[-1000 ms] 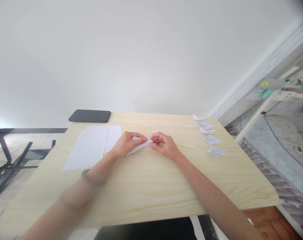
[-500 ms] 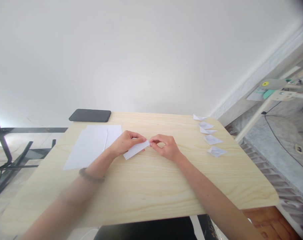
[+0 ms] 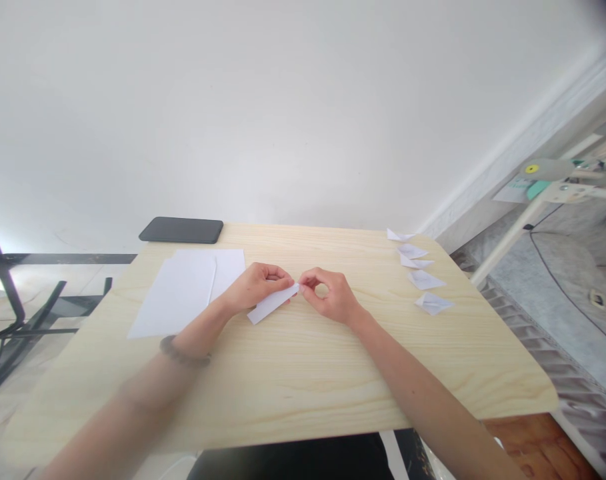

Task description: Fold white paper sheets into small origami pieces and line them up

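A narrow folded piece of white paper (image 3: 271,305) slants between my hands above the middle of the table. My left hand (image 3: 257,285) grips its upper edge, thumb on the near face and fingers behind. At the paper's right tip, my right hand (image 3: 330,293) pinches the corner between thumb and fingertips. The fingers behind the paper are partly hidden. White sheets (image 3: 177,293) lie flat just left of my left hand, with a thin white stick-like thing (image 3: 211,281) on top. Several small folded paper boats (image 3: 434,303) stand in a column on the right.
A black phone (image 3: 181,230) lies at the back left of the light wooden table (image 3: 293,380), against the white wall. Black metal legs (image 3: 3,300) stand on the floor at left. A white metal frame (image 3: 513,240) rises beyond the right edge.
The folded paper has tilted slightly, its lower left end dropping a little and looking narrower. Both hands keep their grip in nearly the same place.
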The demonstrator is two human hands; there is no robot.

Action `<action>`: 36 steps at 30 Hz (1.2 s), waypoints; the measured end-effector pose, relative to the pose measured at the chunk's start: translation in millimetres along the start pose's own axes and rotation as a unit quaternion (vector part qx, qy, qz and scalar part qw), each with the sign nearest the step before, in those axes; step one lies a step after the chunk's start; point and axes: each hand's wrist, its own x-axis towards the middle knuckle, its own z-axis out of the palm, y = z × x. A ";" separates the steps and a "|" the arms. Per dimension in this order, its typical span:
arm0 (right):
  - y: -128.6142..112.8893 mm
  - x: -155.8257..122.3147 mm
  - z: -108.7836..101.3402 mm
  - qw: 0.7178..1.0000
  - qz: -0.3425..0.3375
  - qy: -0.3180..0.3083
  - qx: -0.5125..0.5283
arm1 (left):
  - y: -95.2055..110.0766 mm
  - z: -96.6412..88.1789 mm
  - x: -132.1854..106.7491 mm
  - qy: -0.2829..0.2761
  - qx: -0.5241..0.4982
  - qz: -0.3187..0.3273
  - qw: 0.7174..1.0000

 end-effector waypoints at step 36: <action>2.7 -0.3 -4.2 0.990 0.083 -0.109 0.035 | -1.4 6.0 -1.0 0.040 0.109 0.082 0.990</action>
